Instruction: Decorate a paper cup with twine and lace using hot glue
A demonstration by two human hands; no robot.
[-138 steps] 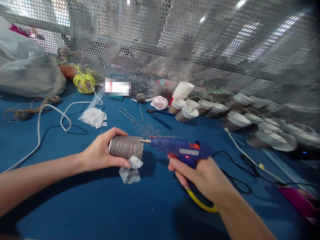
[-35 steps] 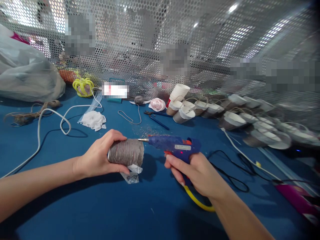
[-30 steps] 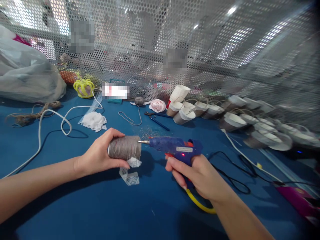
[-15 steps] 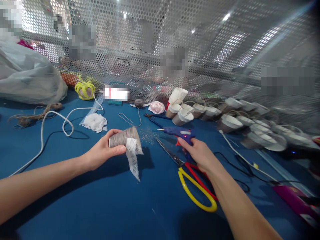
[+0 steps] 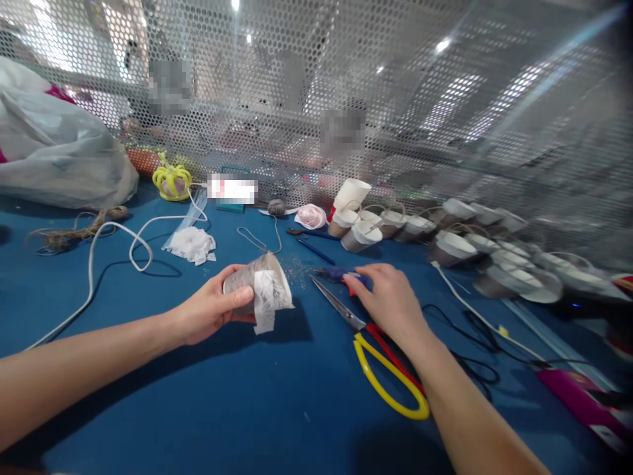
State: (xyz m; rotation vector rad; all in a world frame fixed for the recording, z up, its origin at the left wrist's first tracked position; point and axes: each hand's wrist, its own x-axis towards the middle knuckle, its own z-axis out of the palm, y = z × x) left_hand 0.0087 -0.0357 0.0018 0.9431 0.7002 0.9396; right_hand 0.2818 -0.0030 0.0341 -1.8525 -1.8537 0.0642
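Note:
In my left hand (image 5: 210, 307) is a paper cup (image 5: 242, 280) wrapped in grey yarn, tilted on its side with its mouth to the right. A strip of white lace (image 5: 266, 300) sits on the cup near the rim, its lower end hanging free. My right hand (image 5: 390, 297) is closed over a blue glue gun (image 5: 336, 273), low at the table, its nozzle to the left. The hand hides most of the gun. Scissors (image 5: 353, 320) with one yellow and one red handle lie just below, partly under my right forearm.
Several yarn-wrapped cups (image 5: 455, 245) line the back right. Pliers (image 5: 314, 233), a pink fabric rose (image 5: 310, 216) and a grey yarn ball (image 5: 277, 208) lie behind. White lace (image 5: 190, 245) is piled left, near a white cord (image 5: 91, 264). A perforated metal screen (image 5: 277, 86) rises behind.
My right hand has lowered the glue gun to the table and shifted its grip on it. The cup in my left hand has turned slightly, and the lace end hangs shorter.

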